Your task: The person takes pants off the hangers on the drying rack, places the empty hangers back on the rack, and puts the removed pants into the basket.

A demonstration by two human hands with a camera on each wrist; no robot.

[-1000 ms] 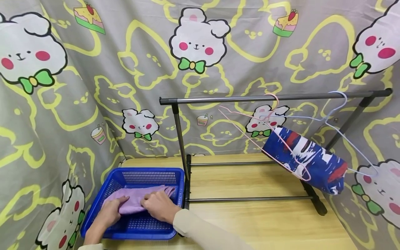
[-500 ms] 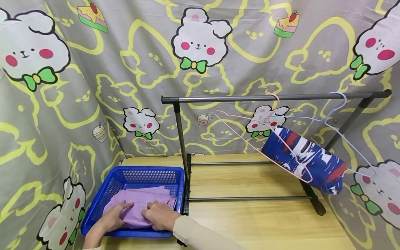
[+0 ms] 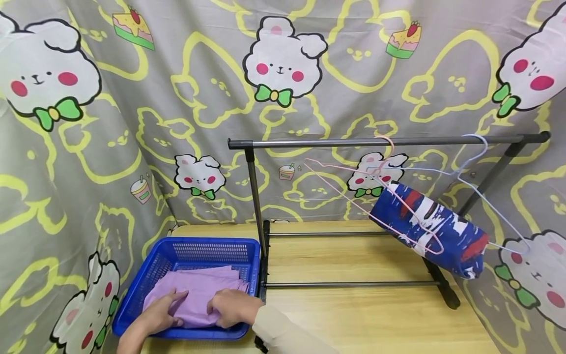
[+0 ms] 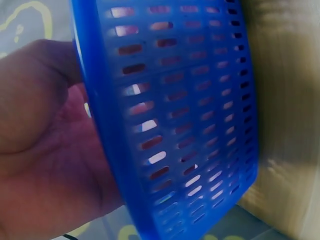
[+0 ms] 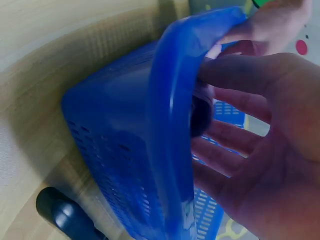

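A folded purple cloth [image 3: 196, 287] lies in a blue plastic basket [image 3: 212, 240] at the lower left of the head view. At the cloth's left near part, my left hand [image 3: 158, 313] holds it between thumb and fingers. The right hand [image 3: 235, 307] pinches its right side with curled fingers, close to the basket's near right corner. From the left wrist, the basket's slotted wall hides the left fingertips. The right wrist view shows a rolled edge of the cloth [image 5: 202, 112] between thumb and fingers, partly behind the basket rim.
A dark metal clothes rack [image 3: 318, 144] stands on the wooden table [image 3: 353, 314], right beside the basket. From its bar hang a pink hanger [image 3: 333, 189] and a light blue hanger [image 3: 493, 204], with a blue, red and white patterned garment [image 3: 429, 228]. A patterned curtain [image 3: 199, 108] surrounds the table.
The purple cloth has been lowered and spread toward the basket's near side, so it now covers more of the bottom. Both hands have moved slightly nearer with it.
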